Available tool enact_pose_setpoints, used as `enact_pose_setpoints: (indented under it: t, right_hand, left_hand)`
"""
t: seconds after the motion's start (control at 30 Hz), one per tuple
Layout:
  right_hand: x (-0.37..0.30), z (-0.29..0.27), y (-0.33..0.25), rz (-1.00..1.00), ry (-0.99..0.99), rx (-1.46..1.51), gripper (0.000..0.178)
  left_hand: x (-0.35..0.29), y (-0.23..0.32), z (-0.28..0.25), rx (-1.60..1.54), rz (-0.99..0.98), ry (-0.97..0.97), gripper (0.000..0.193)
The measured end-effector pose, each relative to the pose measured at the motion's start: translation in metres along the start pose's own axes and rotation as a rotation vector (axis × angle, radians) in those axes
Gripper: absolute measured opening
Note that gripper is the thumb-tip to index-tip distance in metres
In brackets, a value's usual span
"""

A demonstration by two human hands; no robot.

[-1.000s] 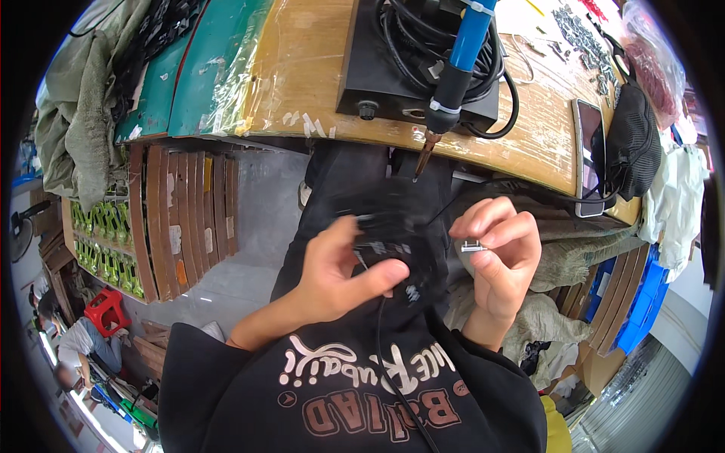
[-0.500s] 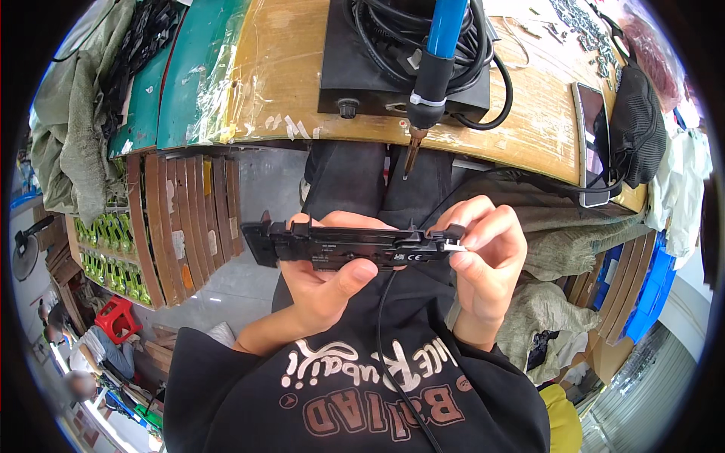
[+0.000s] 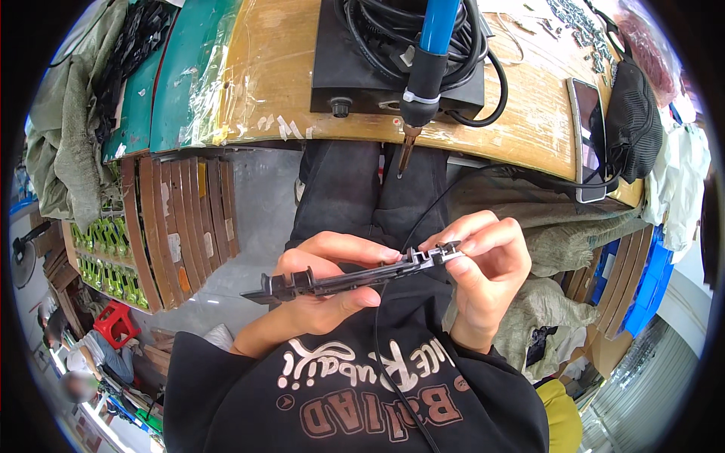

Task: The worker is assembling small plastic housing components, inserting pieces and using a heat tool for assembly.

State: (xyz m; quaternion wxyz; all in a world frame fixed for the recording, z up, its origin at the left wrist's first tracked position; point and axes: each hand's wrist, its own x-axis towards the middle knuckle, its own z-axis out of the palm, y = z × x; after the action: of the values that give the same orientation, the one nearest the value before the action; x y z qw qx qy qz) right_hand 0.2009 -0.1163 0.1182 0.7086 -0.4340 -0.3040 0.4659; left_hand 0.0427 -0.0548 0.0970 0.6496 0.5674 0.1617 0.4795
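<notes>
A long, narrow black plastic housing (image 3: 343,281) with clips and raised posts is held in front of my chest, its thin edge facing up. My left hand (image 3: 313,311) grips its middle, thumb along the near side and fingers along the far side. At the right end, my right hand (image 3: 489,281) pinches it between thumb and fingers, around a small silvery-grey piece (image 3: 427,260) set in the housing. My right fingertips partly cover that end. Beyond my hands, a soldering iron (image 3: 418,98) with a blue handle points its brown tip toward me.
A black control box (image 3: 325,87) with a coiled cable stands on the wooden table (image 3: 264,68). A phone (image 3: 589,140) and a black pouch (image 3: 634,113) lie at the right. Stacked brown trays (image 3: 177,234) stand at the left. A thin cable (image 3: 377,332) crosses my shirt.
The housing has been rolled from showing its broad printed face to showing its narrow edge, and its left end has dropped toward me. Both hands keep their hold.
</notes>
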Motion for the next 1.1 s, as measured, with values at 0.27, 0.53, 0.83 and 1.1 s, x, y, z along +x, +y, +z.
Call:
enact_pose_setpoints:
  t: [0.27, 0.53, 0.83, 1.1]
  right_hand:
    - [-0.003, 0.003, 0.008, -0.069, 0.019, -0.003, 0.020]
    - [-0.004, 0.004, 0.007, -0.037, 0.019, 0.044, 0.019]
    - [-0.003, -0.013, 0.000, 0.063, -0.074, -0.150, 0.020]
    - [0.003, -0.014, 0.014, -0.069, -0.212, -0.235, 0.012]
  left_hand:
    - [-0.003, 0.000, 0.003, 0.018, 0.036, 0.024, 0.031]
    - [-0.008, -0.003, -0.001, -0.047, 0.030, -0.022, 0.035]
    - [0.001, -0.005, -0.012, 0.057, -0.108, -0.230, 0.043]
    - [-0.001, -0.005, -0.001, -0.898, -1.184, -0.054, 0.040]
